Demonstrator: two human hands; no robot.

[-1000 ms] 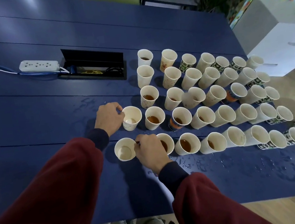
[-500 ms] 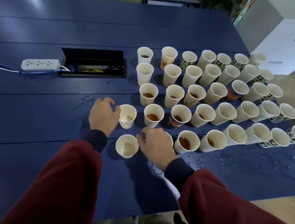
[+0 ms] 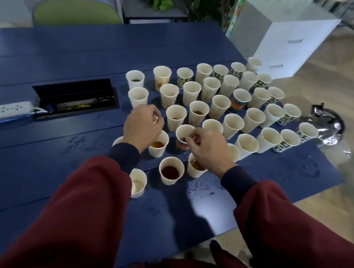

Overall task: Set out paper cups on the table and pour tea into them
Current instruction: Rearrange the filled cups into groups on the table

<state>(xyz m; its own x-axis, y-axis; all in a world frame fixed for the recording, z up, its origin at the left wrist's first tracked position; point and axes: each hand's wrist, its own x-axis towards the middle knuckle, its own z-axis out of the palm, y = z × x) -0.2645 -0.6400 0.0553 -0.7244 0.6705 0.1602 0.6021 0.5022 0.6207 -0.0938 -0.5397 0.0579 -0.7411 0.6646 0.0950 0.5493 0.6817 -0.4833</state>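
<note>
Your left sleeve [image 3: 60, 226] and right sleeve [image 3: 293, 219] are loose maroon fabric. Each ends in a snug dark navy cuff [image 3: 125, 155] at the wrist. Your left hand [image 3: 142, 128] and right hand [image 3: 209, 150] are bare.

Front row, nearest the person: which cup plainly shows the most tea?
The second cup from the left, just left of the right hand: dark tea fills its bottom, while the leftmost cup looks pale inside.

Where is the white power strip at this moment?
In the head view the power strip lies on the table at the far left, right beside the open black cable hatch.
</note>
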